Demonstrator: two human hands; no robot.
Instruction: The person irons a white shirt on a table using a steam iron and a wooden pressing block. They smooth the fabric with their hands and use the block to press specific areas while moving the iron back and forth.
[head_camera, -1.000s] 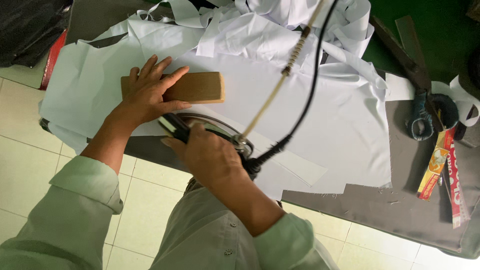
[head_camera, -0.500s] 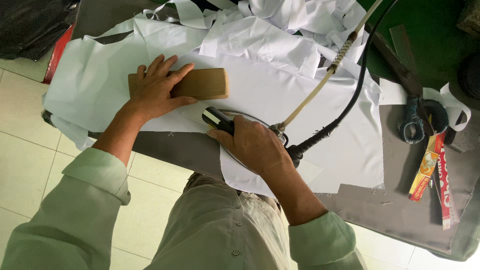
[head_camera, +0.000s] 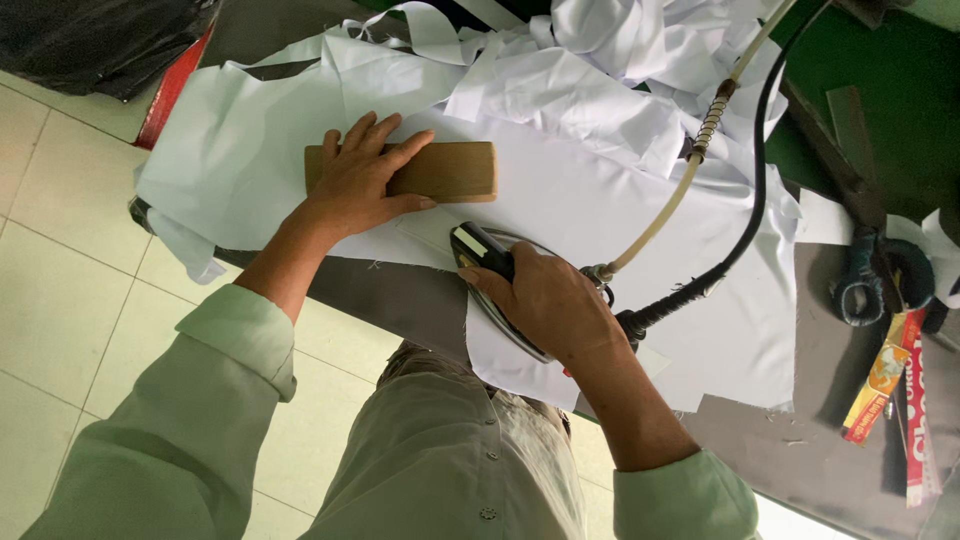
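Currently right hand (head_camera: 548, 300) is clamped around the iron (head_camera: 490, 262) handle near the table (head_camera: 800, 440) front edge; left hand (head_camera: 360, 180) lies flat, fingers spread, on wooden block (head_camera: 450, 170), atop white fabric (head_camera: 600, 190).

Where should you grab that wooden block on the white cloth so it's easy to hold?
Probably from above, across the middle of the wooden block. It lies flat and long on the white cloth, so a palm fits its top, fingers over the long edges, much as the left hand rests now.
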